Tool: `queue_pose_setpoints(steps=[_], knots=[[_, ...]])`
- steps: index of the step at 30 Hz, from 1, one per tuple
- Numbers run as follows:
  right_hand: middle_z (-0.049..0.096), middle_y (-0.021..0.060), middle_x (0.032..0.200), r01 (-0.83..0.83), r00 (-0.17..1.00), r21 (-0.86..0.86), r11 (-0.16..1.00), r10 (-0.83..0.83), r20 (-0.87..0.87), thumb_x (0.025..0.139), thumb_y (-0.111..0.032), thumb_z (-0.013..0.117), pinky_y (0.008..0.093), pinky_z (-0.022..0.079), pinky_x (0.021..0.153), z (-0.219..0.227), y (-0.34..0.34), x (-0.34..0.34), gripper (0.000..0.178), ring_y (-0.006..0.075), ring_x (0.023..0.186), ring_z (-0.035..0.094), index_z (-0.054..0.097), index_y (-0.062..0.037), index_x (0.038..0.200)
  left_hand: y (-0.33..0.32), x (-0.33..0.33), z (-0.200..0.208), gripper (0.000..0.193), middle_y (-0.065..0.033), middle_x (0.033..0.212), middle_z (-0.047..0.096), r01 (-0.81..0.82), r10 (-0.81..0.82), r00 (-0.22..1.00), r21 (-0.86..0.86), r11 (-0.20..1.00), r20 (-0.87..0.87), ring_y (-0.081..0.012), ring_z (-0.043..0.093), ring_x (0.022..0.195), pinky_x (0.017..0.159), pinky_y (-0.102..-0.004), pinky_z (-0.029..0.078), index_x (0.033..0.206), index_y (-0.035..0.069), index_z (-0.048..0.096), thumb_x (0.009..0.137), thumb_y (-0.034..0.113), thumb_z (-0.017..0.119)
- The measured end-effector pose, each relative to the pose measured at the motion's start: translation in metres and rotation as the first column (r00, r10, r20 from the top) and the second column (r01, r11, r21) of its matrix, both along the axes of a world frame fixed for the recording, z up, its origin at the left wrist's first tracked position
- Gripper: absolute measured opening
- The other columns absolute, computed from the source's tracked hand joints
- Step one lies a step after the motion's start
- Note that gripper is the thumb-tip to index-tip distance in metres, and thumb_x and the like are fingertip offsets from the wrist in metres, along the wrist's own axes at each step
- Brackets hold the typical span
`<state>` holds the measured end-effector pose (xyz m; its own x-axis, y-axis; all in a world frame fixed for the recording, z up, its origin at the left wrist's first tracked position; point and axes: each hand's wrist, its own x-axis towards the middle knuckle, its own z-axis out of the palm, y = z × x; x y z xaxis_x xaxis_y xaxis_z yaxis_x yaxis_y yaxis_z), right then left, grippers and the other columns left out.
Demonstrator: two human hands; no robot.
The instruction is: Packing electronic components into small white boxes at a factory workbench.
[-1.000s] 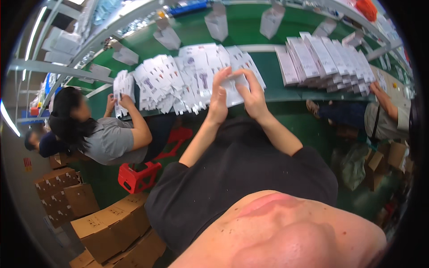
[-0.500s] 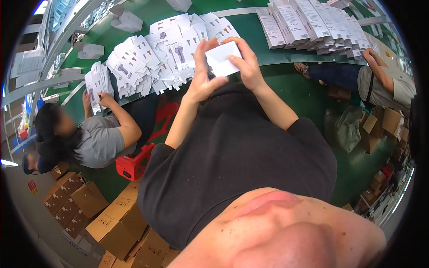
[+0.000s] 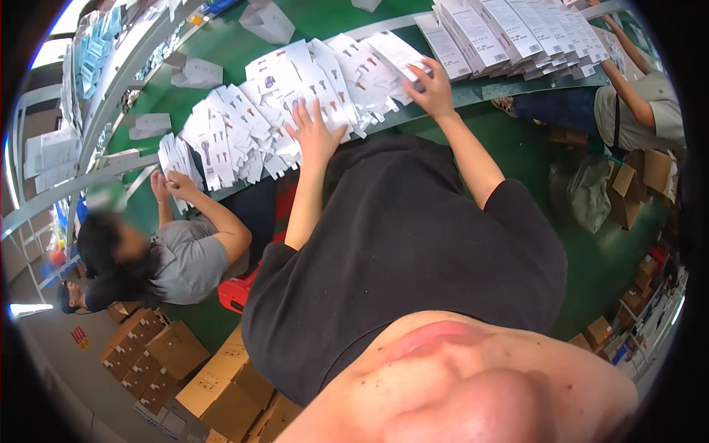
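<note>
My left hand (image 3: 316, 138) lies open with fingers spread on a heap of flat white printed cartons (image 3: 277, 71), which overlap along the green table's near edge. My right hand (image 3: 434, 92) grips the near end of a white folded box (image 3: 395, 53). That box lies over the right end of the flat cartons, just left of a row of similar finished boxes (image 3: 509, 33). Part of its near end is hidden by my fingers.
Several open white cartons (image 3: 267, 22) stand farther back on the green table. At left a co-worker in a grey shirt (image 3: 193, 258) handles cartons; another person (image 3: 642, 111) works at far right. A red stool (image 3: 235, 294) and brown cardboard boxes (image 3: 221, 387) stand at lower left.
Both hands were together on the white box in front of me. They have parted: the right carried the box to the right, and the left let go and moved onto the flat cartons.
</note>
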<state>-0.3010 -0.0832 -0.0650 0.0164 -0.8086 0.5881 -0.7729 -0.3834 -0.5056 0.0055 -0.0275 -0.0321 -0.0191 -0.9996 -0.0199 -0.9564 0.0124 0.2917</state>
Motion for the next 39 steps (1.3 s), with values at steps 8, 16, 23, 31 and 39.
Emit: queue_pose_setpoints(steps=[8, 16, 23, 31, 39], knots=[[0.049, 0.015, 0.132, 0.366, 0.855, -0.058, 0.929, -0.361, -0.374, 0.079, -0.032, 0.074, 0.058, 0.039, 0.105, -0.048, -0.011, -0.019, 0.057, 0.0355, 0.125, 0.048, 0.058, -0.0122, 0.13, 0.022, 0.041, -0.034, 0.1, -0.0299, 0.159, 0.022, 0.063, -0.06, 0.998, 0.133, 0.989, -0.023, -0.0483, 0.025, 0.146, 0.117, -0.053, 0.028, 0.154, 0.009, 0.033, 0.069, 0.029, 0.081], [0.044, 0.0166, 0.142, 0.445, 0.818, 0.063, 0.893, -0.377, -0.434, 0.08, -0.033, 0.072, 0.0617, 0.033, 0.111, -0.046, -0.011, -0.008, 0.069, 0.036, 0.135, 0.041, 0.048, -0.0097, 0.141, 0.034, 0.024, -0.054, 0.079, -0.028, 0.152, 0.036, -0.048, 0.049, 0.998, 0.047, 0.998, -0.027, -0.0482, 0.038, 0.137, 0.108, -0.0489, 0.043, 0.143, 0.004, 0.043, 0.068, 0.001, 0.067], [0.037, 0.0193, 0.15, 0.409, 0.9, 0.153, 0.9, -0.37, -0.231, 0.08, -0.033, 0.075, 0.0588, 0.028, 0.115, -0.039, -0.006, -0.002, 0.073, 0.0398, 0.14, 0.034, 0.047, -0.0052, 0.142, 0.032, 0.021, 0.044, 0.04, -0.0156, 0.114, 0.068, -0.106, 0.08, 0.988, -0.203, 0.974, -0.133, -0.0314, 0.067, 0.094, 0.075, -0.0374, 0.054, 0.124, 0.006, 0.06, 0.084, 0.005, 0.061], [0.021, 0.02, 0.162, -0.437, 0.898, -0.007, 0.899, 0.437, 0.055, 0.067, -0.042, 0.087, 0.0543, 0.02, 0.12, 0.106, 0.013, 0.064, 0.1, 0.0436, 0.149, 0.02, 0.041, -0.012, 0.15, 0.03, 0.008, 0.165, 0.035, -0.0111, 0.09, 0.075, -0.182, 0.036, 0.896, -0.291, 0.939, -0.442, -0.023, 0.067, 0.066, 0.063, -0.0309, 0.053, 0.12, 0.003, 0.066, 0.085, 0.006, 0.067], [0.021, 0.0232, 0.161, -0.655, 0.755, 0.079, 0.752, 0.646, 0.109, 0.053, -0.045, 0.092, 0.063, 0.014, 0.118, 0.128, 0.035, 0.113, 0.119, 0.0467, 0.147, 0.021, 0.035, -0.0137, 0.153, 0.023, 0.004, 0.176, 0.043, -0.011, 0.101, 0.074, 0.033, 0.118, 0.483, 0.152, 0.988, -0.868, -0.0188, 0.069, 0.08, 0.067, -0.0251, 0.053, 0.124, -0.001, 0.064, 0.081, 0.006, 0.069]])
